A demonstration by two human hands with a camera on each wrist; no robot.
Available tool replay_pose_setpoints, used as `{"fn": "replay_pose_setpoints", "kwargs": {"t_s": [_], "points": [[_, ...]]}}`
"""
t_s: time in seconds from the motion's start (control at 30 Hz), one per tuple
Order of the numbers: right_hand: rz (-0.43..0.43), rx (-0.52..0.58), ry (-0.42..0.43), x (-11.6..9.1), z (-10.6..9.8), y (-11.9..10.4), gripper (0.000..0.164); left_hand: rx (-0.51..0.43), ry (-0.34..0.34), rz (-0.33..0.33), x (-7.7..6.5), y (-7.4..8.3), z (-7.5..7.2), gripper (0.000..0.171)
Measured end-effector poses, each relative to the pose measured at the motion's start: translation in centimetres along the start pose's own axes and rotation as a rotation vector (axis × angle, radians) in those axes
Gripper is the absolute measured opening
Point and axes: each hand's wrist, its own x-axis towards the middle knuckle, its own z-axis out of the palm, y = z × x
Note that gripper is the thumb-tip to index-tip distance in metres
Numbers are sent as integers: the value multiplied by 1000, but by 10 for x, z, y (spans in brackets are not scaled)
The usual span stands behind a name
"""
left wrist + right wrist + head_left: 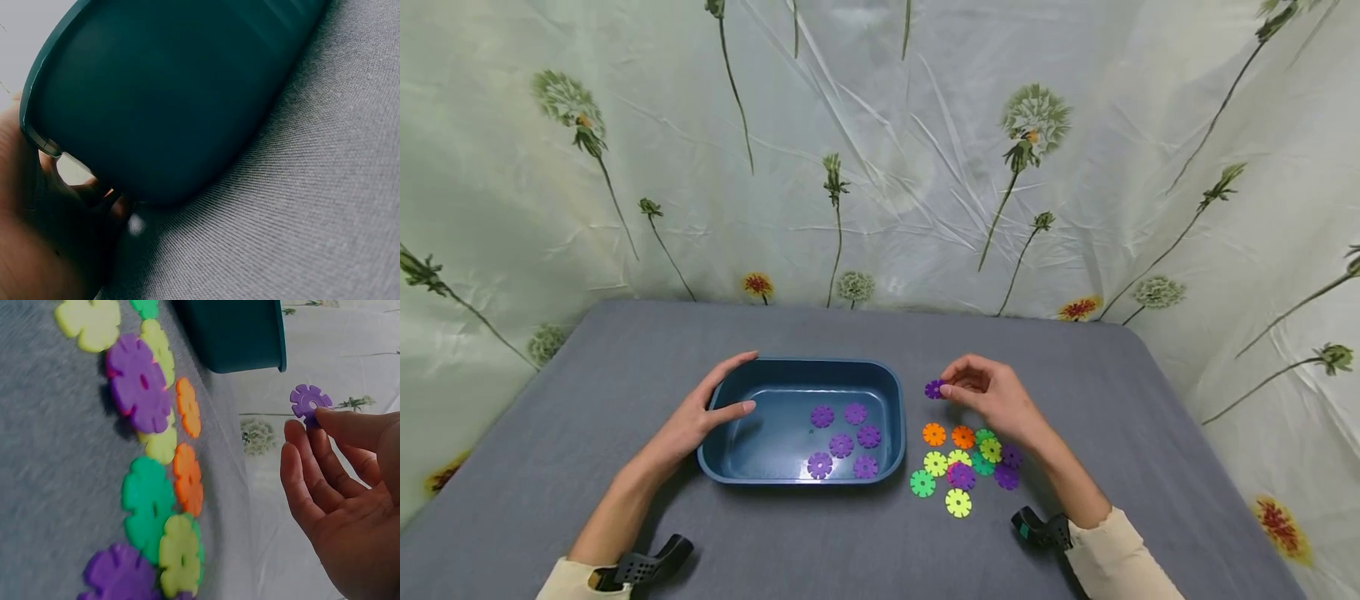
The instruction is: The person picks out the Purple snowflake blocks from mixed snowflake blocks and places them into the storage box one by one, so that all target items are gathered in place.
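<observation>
Between thumb and fingertips my right hand (996, 396) pinches a purple notched plastic disc (934, 389), held up to the right of a blue rectangular basin (805, 482). In the right wrist view the same purple disc (310, 402) shows its round centre hole and slotted edge. My left hand (700, 412) grips the basin's left end, with the thumb over the rim and the fingers around the outer wall. The basin wall (156, 100) fills much of the left wrist view. Several purple discs (841, 446) lie flat inside the basin, mostly in its right half.
Right of the basin lies a loose group of discs: orange ones (934, 434), yellow ones (958, 502), green ones (922, 483) and purple ones (1007, 477), some overlapping. A grey cloth (820, 542) covers the table. Behind it hangs a flower-printed curtain (895, 167).
</observation>
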Motion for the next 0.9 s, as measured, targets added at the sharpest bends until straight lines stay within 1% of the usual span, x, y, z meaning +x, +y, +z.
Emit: {"fn": "replay_pose_setpoints", "kwargs": {"t_s": [0.2,0.37,0.6,0.77,0.9], "points": [[-26,30,-8,8,6,-9,14,6,4,-20,0,0,0,73],[-44,55,-15,12,11,-16,14,1,4,-14,1,1,1,73],[-71,114,-40,16,21,-22,19,1,7,-4,0,-1,1,72],[-97,120,-48,19,28,-27,20,-2,8,-11,-1,0,0,72],[-92,138,-56,22,33,-30,19,-6,4,-15,0,0,1,72]]}}
